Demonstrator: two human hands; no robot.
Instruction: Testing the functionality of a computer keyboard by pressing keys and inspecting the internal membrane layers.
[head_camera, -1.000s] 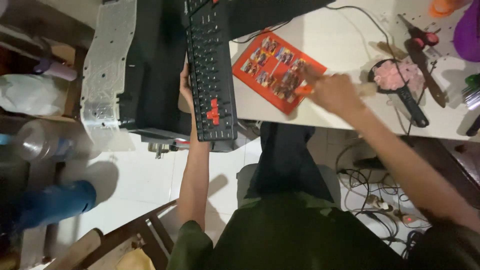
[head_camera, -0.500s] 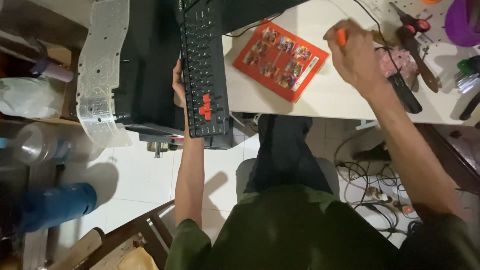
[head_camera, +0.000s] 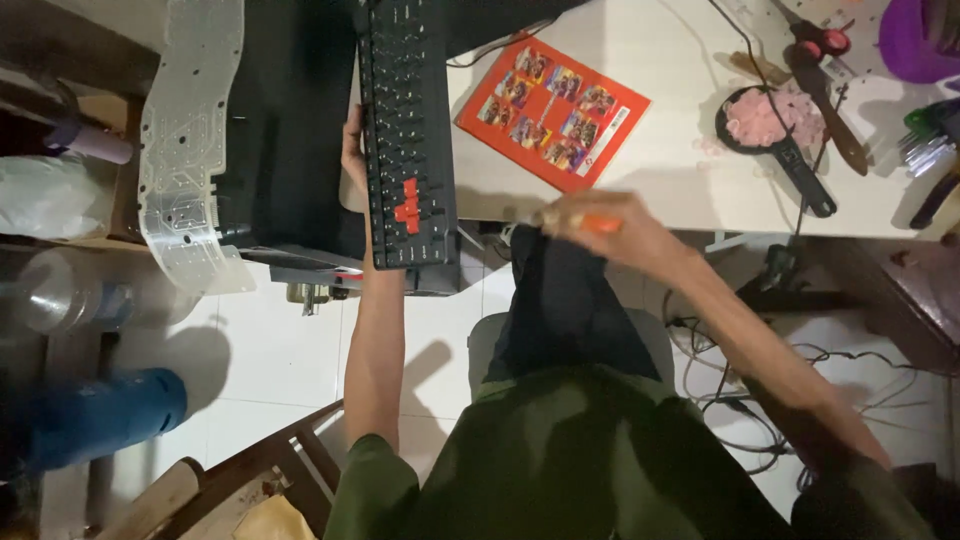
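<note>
Right hand (head_camera: 610, 228) came back from far side of tabletop (head_camera: 680, 170), now at near edge, closed on small orange tool (head_camera: 598, 224). Left hand (head_camera: 352, 150) grips black keyboard's (head_camera: 405, 130) left edge. Keyboard hangs over near edge; looks light, stiff plastic, best held by long sides.

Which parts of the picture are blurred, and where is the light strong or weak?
Head view: the right hand holding an orange tool is motion-blurred; the white desk is brightly lit; the left edge near the plastic bottle lies in shadow; the keyboard looks sharp.
</note>
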